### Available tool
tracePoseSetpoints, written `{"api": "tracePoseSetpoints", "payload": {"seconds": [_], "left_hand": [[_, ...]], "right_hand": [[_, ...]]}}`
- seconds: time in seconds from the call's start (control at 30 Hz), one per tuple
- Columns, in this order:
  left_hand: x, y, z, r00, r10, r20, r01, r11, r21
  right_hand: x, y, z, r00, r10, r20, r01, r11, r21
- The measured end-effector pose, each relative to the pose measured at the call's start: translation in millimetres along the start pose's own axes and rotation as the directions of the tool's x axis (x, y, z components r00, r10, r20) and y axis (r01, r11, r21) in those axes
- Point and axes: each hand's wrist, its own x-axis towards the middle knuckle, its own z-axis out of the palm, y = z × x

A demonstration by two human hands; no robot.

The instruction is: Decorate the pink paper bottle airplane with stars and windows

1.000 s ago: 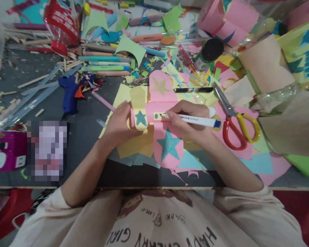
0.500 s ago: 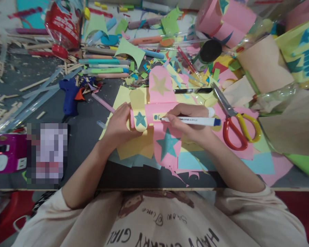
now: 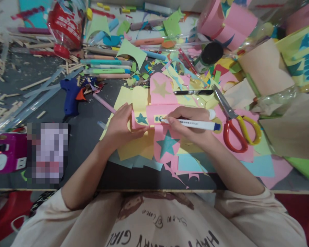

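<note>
A pink paper model plane (image 3: pixel 152 110) lies before me, with a gold star on its upper wing and a teal star (image 3: pixel 168 143) on its lower one. My left hand (image 3: pixel 122 125) grips its left end, beside a yellow band bearing another teal star (image 3: pixel 141 118). Held like a pen in my right hand (image 3: pixel 186 120) is a white acrylic marker (image 3: pixel 201 124) with a blue end. Its tip meets a small yellow strip (image 3: pixel 157 119) on the plane's body, where teal dots show. A white cap-like end pokes out by my right hand's knuckles.
Red-and-yellow-handled scissors (image 3: pixel 238 128) lie open to the right. A blue glue gun (image 3: pixel 70 97), a phone-like pixelated object (image 3: pixel 47 151) and a purple box (image 3: pixel 9 152) are on the left. Markers (image 3: pixel 106 67), paper scraps and a red-labelled bottle (image 3: pixel 65 25) crowd the back.
The plane has rolled a little in my left hand, so the starred yellow band looks flatter. A second teal dot shows more fully on the strip. The marker has tilted slightly.
</note>
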Motion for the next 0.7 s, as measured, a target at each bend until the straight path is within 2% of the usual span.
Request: {"api": "tracePoseSetpoints", "payload": {"seconds": [0.2, 0.43, 0.7], "left_hand": [[-0.9, -2.1, 1.6, 0.999, 0.037, -0.013, -0.037, 0.999, -0.008], [-1.0, -4.1, 0.9, 1.000, 0.021, 0.013, -0.021, 1.000, -0.001], [-1.9, -5.3, 2.9, 0.999, 0.038, -0.019, -0.038, 0.999, -0.027]], "right_hand": [[0.3, -1.7, -0.1, 0.997, 0.034, -0.075, -0.037, 0.998, -0.044], [1.1, -0.6, -1.3, 0.999, 0.000, -0.042, -0.001, 0.999, -0.040], [1.2, -0.5, 0.0, 0.999, 0.024, -0.033, -0.024, 1.000, -0.020]]}}
